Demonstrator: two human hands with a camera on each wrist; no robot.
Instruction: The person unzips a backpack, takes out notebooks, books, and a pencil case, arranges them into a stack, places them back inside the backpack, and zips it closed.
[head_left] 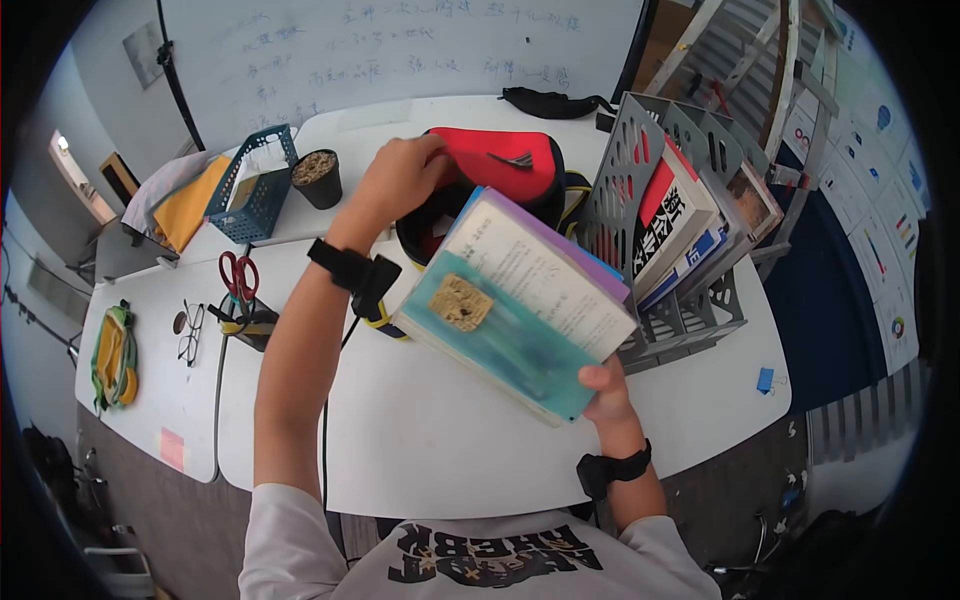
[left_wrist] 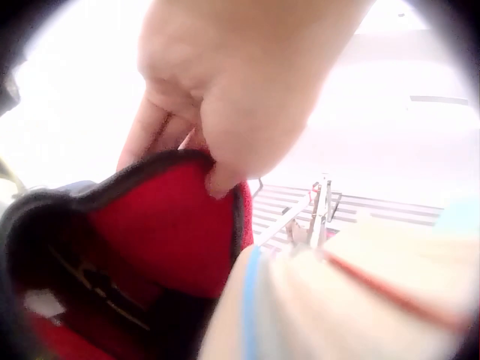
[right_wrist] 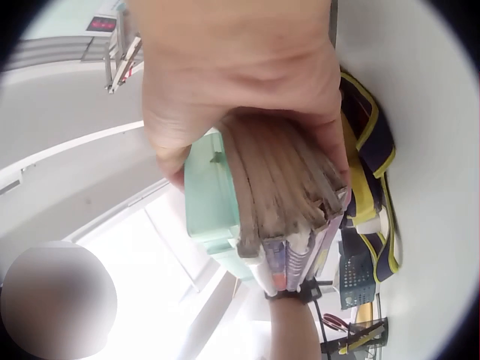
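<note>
The right hand (head_left: pixel 605 388) grips a stack of books (head_left: pixel 520 305) at its near lower corner, thumb curled over the teal cover, holding it tilted above the white table (head_left: pixel 450 440). Its long axis runs from that corner up and away towards the red bag (head_left: pixel 495 165). The left hand (head_left: pixel 400 180) pinches the bag's open rim; I can't see what's inside. Just right, a grey file rack (head_left: pixel 640 170) holds upright books.

R hand (right_wrist: pixel 240 97) gripping stack of books (right_wrist: pixel 277 217), teal cover, yellow-black strap (right_wrist: pixel 371 195) beside
</note>
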